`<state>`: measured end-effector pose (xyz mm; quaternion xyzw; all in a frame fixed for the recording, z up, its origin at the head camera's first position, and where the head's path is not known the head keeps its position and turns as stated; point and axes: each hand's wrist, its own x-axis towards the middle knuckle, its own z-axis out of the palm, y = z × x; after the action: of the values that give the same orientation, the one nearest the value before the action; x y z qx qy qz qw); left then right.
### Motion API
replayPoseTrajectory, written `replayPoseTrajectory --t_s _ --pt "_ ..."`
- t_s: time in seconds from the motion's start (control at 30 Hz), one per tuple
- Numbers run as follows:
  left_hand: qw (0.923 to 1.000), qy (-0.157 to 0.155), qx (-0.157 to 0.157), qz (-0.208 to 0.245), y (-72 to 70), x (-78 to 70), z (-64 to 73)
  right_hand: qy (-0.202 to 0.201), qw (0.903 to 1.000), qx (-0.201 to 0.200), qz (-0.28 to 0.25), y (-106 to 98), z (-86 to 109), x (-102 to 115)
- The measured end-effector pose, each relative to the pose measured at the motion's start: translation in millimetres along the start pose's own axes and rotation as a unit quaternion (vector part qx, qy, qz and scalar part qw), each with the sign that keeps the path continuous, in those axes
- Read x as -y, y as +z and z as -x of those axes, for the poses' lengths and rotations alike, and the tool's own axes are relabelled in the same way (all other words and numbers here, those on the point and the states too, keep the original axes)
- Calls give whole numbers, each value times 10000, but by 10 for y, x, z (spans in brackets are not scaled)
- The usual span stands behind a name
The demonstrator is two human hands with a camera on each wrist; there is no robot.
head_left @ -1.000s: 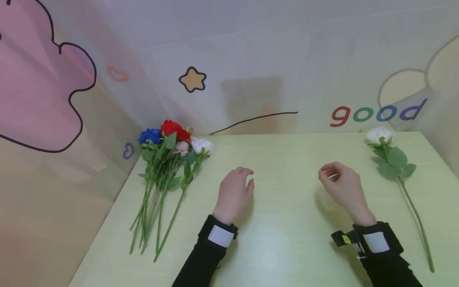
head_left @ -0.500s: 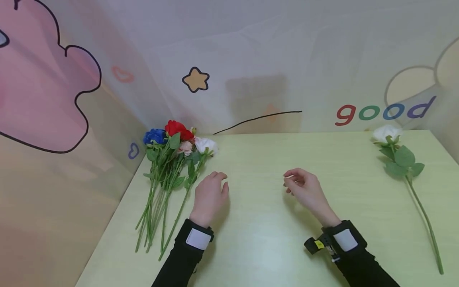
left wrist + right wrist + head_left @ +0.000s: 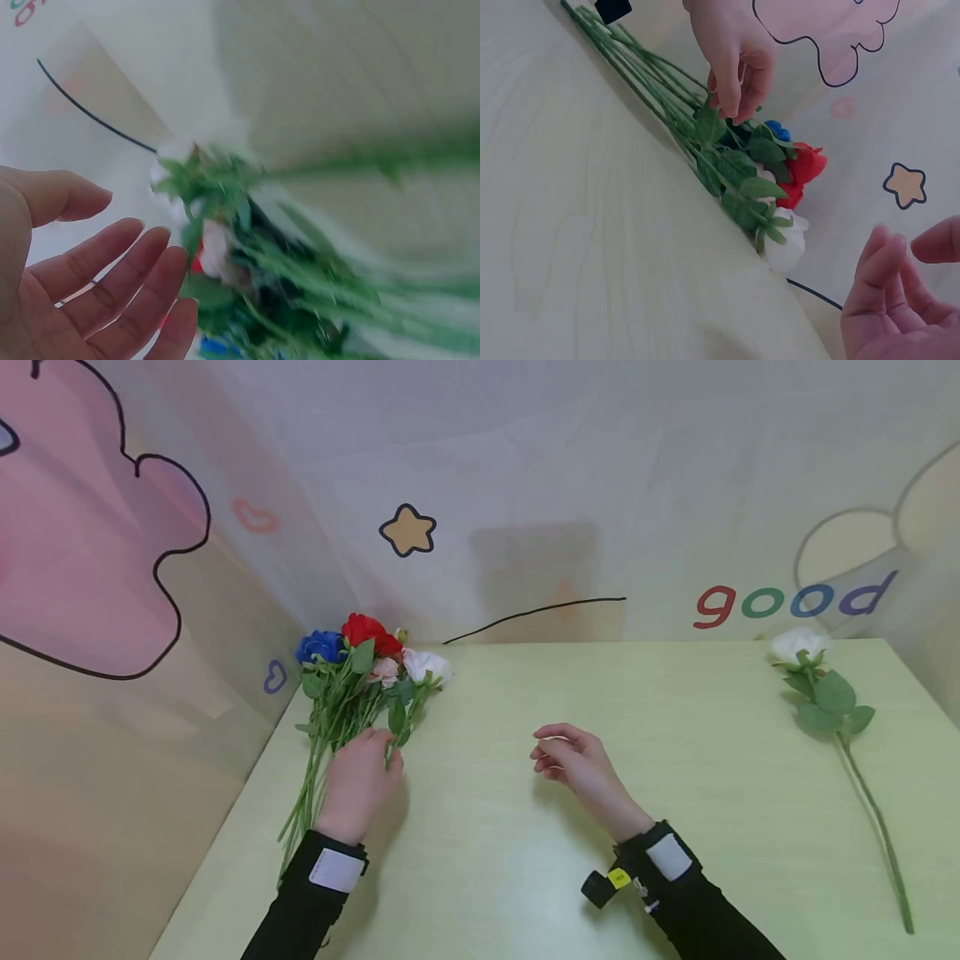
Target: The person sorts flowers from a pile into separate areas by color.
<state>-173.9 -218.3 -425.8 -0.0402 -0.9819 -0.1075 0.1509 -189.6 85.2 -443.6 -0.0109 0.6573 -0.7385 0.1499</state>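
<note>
On the left of the table, in the head view, lies a bunch of artificial flowers with a blue rose (image 3: pixel 321 647), a red rose (image 3: pixel 369 635), a pink flower (image 3: pixel 384 672) and a white rose (image 3: pixel 426 667). My left hand (image 3: pixel 358 785) is over their green stems, just below the leaves. The left wrist view shows its fingers (image 3: pixel 124 285) spread from the thumb, gripping nothing; contact with the stems is unclear. Above the table's middle my right hand (image 3: pixel 585 768) hovers with loosely bent fingers, holding nothing. The right wrist view shows the white rose (image 3: pixel 784 244) nearest the table edge.
A single white rose (image 3: pixel 799 646) with a long stem (image 3: pixel 873 814) lies along the table's right side. The pale wooden table (image 3: pixel 480 827) meets a printed backdrop (image 3: pixel 525 460) at its back and sides.
My left hand has moved left from the table's middle to over the flower stems. My right hand has also moved left, away from the single white rose. The flowers lie about as before.
</note>
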Motion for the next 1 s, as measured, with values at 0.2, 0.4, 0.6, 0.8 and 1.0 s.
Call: replayPoseTrajectory --t_s 0.2,0.4,0.6,0.8,1.0 --pt "9994 -338 21 -5 -213 294 43 368 9969 192 -674 293 -82 -10" --pt "9976 -674 124 -135 -399 601 52 697 9903 324 -1154 576 -162 47" --pt "9920 -912 778 -395 -479 857 38 807 9867 500 -1317 790 -245 50" --pt "9700 -1160 2052 -590 -511 1014 41 845 9844 753 -1345 949 -271 58" --pt "9615 -1259 2438 -147 -510 1071 71 905 9832 844 -1342 990 -251 48"
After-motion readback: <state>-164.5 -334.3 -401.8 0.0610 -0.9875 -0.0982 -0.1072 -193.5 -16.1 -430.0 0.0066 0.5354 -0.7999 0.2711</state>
